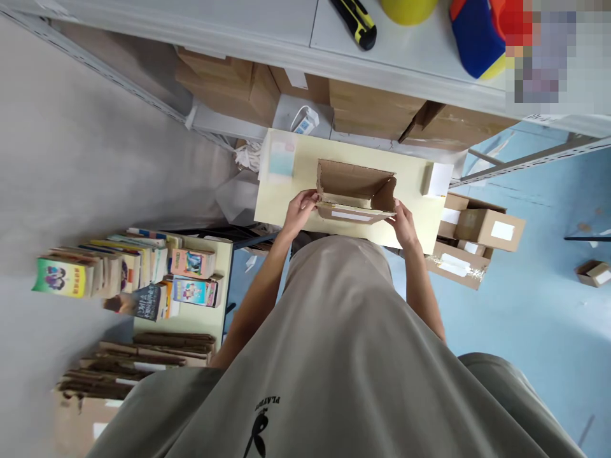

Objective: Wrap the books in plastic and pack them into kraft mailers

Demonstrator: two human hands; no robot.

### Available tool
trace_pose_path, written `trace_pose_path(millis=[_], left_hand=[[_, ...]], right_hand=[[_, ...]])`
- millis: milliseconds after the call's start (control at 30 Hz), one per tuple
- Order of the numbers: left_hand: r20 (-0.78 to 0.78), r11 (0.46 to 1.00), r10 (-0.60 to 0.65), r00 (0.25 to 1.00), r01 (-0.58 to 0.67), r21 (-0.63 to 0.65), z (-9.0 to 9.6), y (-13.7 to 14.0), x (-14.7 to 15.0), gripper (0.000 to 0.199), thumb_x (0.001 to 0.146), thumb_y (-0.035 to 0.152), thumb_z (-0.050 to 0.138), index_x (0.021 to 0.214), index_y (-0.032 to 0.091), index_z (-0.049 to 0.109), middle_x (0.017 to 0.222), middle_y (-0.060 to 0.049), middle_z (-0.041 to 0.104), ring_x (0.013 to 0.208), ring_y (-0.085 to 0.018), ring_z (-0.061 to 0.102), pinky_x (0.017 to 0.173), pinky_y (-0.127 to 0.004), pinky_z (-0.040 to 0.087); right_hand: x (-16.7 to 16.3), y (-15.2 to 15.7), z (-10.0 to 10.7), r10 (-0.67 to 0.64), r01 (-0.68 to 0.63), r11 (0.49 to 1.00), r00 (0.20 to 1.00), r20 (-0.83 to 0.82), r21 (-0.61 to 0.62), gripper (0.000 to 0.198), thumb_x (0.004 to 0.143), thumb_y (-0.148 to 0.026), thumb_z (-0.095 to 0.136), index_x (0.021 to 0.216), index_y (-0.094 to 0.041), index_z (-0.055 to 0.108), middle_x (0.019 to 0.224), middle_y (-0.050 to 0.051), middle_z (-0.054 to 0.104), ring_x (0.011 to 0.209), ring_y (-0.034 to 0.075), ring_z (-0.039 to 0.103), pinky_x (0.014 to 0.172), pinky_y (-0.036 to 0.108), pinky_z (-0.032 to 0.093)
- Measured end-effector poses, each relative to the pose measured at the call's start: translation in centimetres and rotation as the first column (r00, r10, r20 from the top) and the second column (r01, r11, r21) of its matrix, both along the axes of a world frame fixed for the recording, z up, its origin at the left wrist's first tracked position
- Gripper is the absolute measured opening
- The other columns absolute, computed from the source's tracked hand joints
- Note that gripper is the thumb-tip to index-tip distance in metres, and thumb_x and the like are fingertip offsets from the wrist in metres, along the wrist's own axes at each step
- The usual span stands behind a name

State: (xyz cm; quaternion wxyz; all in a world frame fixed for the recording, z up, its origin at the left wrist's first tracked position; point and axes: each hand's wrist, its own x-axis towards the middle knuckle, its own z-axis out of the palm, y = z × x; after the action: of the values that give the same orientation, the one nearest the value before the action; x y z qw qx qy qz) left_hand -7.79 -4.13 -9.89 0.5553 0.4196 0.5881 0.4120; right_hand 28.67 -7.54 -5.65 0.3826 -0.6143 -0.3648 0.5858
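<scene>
A brown cardboard box [356,180], its upper side open, stands on a pale yellow table [308,168] in front of me. The near wall of the box has a white label. My left hand [300,211] grips its left near corner with the fingers bent round the edge. At the opposite near corner, my right hand [403,224] has its fingers closed on the cardboard. A book with a pale blue and white cover [282,158] lies to the left of the box. To the right, a small white box [438,179] sits near the table's edge.
Above the table, a grey shelf [267,22] carries a yellow-black utility knife [357,24] and a blue tape dispenser [477,41]. Large cartons [375,108] and a power strip [306,121] lie beneath. Books [138,261] stand at left; cardboard boxes [489,228] at right.
</scene>
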Motion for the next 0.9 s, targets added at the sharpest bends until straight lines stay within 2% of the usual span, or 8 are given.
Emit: trace_pose_path(millis=[133, 233, 367, 500, 567, 667, 800, 900], left_hand=[[-0.046, 1.000, -0.016, 0.999, 0.017, 0.007, 0.2, 0.4, -0.8, 0.078, 0.097, 0.088, 0.083, 0.139, 0.022, 0.080, 0.139, -0.017, 0.087, 0.128, -0.034, 0.087, 0.109, -0.047, 0.074], [-0.066, 0.995, -0.091, 0.994, 0.088, -0.047, -0.2, 0.4, -1.0, 0.083, 0.089, 0.081, 0.096, 0.142, 0.020, 0.078, 0.130, -0.016, 0.088, 0.118, -0.035, 0.089, 0.101, -0.047, 0.076], [-0.088, 0.994, -0.093, 0.992, 0.087, -0.067, -1.1, 0.2, -0.4, 0.082, 0.080, 0.078, 0.100, 0.133, 0.020, 0.078, 0.133, -0.017, 0.088, 0.125, -0.038, 0.087, 0.105, -0.051, 0.074], [-0.119, 0.999, -0.045, 0.992, 0.043, -0.023, -1.0, -0.3, -0.3, 0.072, 0.085, 0.074, 0.098, 0.128, 0.023, 0.071, 0.138, -0.018, 0.085, 0.127, -0.036, 0.087, 0.107, -0.049, 0.073], [-0.147, 0.998, -0.059, 0.987, 0.063, 0.024, -0.3, -0.8, -0.9, 0.058, 0.094, 0.068, 0.092, 0.125, 0.025, 0.070, 0.140, -0.017, 0.082, 0.129, -0.035, 0.086, 0.110, -0.049, 0.073], [-0.211, 0.977, -0.174, 0.962, 0.195, 0.083, 1.2, -1.9, -2.2, 0.034, 0.105, 0.053, 0.076, 0.125, 0.025, 0.077, 0.152, -0.017, 0.078, 0.150, -0.035, 0.078, 0.124, -0.052, 0.068], [-0.195, 0.919, -0.381, 0.904, 0.394, 0.030, 2.9, -2.8, -3.2, 0.051, 0.098, 0.041, 0.079, 0.147, 0.029, 0.081, 0.185, -0.015, 0.057, 0.173, -0.038, 0.059, 0.131, -0.053, 0.065], [-0.230, 0.917, -0.376, 0.898, 0.396, 0.045, 3.3, -2.2, -2.7, 0.049, 0.100, 0.050, 0.085, 0.145, 0.028, 0.082, 0.178, -0.016, 0.062, 0.163, -0.037, 0.067, 0.126, -0.050, 0.069]], right_hand=[[-0.8, 0.5, -0.2, -0.028, 0.028, 0.999, 1.000, -0.004, -0.029, 0.082, 0.093, -0.103, 0.076, 0.137, -0.033, 0.079, 0.141, 0.009, 0.085, 0.134, 0.031, 0.081, 0.117, 0.054, 0.071], [-1.4, 0.8, -1.3, -0.057, 0.058, 0.998, 0.995, 0.079, -0.006, 0.084, 0.083, -0.102, 0.087, 0.125, -0.030, 0.077, 0.139, 0.010, 0.083, 0.125, 0.030, 0.082, 0.107, 0.048, 0.073], [-2.1, 1.2, -2.7, -0.057, 0.054, 0.998, 0.988, 0.143, 0.027, 0.086, 0.076, -0.100, 0.093, 0.117, -0.027, 0.074, 0.133, 0.012, 0.083, 0.117, 0.031, 0.083, 0.095, 0.046, 0.073], [-1.9, 1.2, -2.0, -0.084, 0.074, 0.995, 0.984, 0.159, 0.067, 0.088, 0.072, -0.102, 0.095, 0.117, -0.030, 0.073, 0.133, 0.011, 0.084, 0.122, 0.034, 0.083, 0.107, 0.054, 0.073], [-1.4, 0.8, -0.9, -0.079, 0.059, 0.990, 0.983, 0.164, 0.127, 0.080, 0.080, -0.101, 0.091, 0.117, -0.032, 0.074, 0.139, 0.011, 0.083, 0.132, 0.035, 0.083, 0.116, 0.059, 0.071], [-0.2, -0.2, 0.9, 0.093, -0.121, 0.977, 0.982, 0.165, 0.173, 0.071, 0.090, -0.098, 0.086, 0.121, -0.034, 0.080, 0.164, 0.013, 0.075, 0.160, 0.040, 0.070, 0.132, 0.065, 0.063], [0.6, -0.9, 1.7, 0.260, -0.293, 0.948, 0.938, 0.228, 0.127, 0.084, 0.075, -0.094, 0.102, 0.133, -0.035, 0.088, 0.183, 0.013, 0.062, 0.170, 0.045, 0.061, 0.138, 0.070, 0.057], [0.1, -0.5, 1.3, 0.193, -0.247, 0.959, 0.928, 0.320, 0.139, 0.072, 0.088, -0.096, 0.090, 0.121, -0.033, 0.092, 0.168, 0.014, 0.073, 0.158, 0.043, 0.071, 0.131, 0.068, 0.064]])
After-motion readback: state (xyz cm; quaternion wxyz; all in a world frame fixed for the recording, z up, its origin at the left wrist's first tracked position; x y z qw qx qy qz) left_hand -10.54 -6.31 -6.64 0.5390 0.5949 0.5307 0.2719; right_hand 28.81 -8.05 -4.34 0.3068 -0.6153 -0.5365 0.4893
